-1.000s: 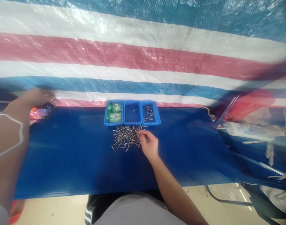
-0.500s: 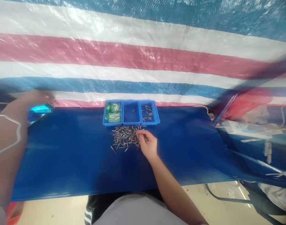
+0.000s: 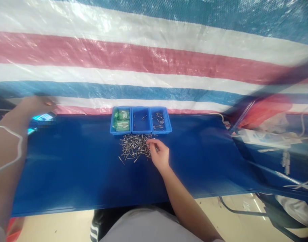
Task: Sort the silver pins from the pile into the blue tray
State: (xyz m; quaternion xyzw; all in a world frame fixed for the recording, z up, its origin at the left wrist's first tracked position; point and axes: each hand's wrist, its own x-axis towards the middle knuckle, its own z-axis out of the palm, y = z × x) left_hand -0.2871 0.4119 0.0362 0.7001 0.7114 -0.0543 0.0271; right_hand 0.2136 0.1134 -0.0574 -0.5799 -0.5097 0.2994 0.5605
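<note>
My right hand (image 3: 159, 156) rests at the right edge of a heap of thin metal pins (image 3: 133, 146) on the blue table. Its thumb and fingers are drawn together; what is between them, if anything, is too small to make out. At the far left, my left hand (image 3: 40, 104) reaches over a device with a lit screen (image 3: 42, 117), perhaps a phone. That hand is blurred and its fingers are unclear. Behind the heap stand three joined blue bins: the left bin (image 3: 111, 128) holds green bags with pale pieces, the middle bin (image 3: 141, 127) a few pins, the right bin (image 3: 169, 126) several pins.
A striped plastic sheet (image 3: 143, 57) hangs along the table's back edge. At the right, beyond the blue tabletop (image 3: 204, 161), are a red bag (image 3: 267, 111), a white box (image 3: 257, 138) and metal bars. Something red (image 3: 14, 230) stands on the floor at lower left.
The left arm has shifted slightly left, and more of the lit screen shows beneath the hand. My right hand stays at the heap. The view has moved a little.
</note>
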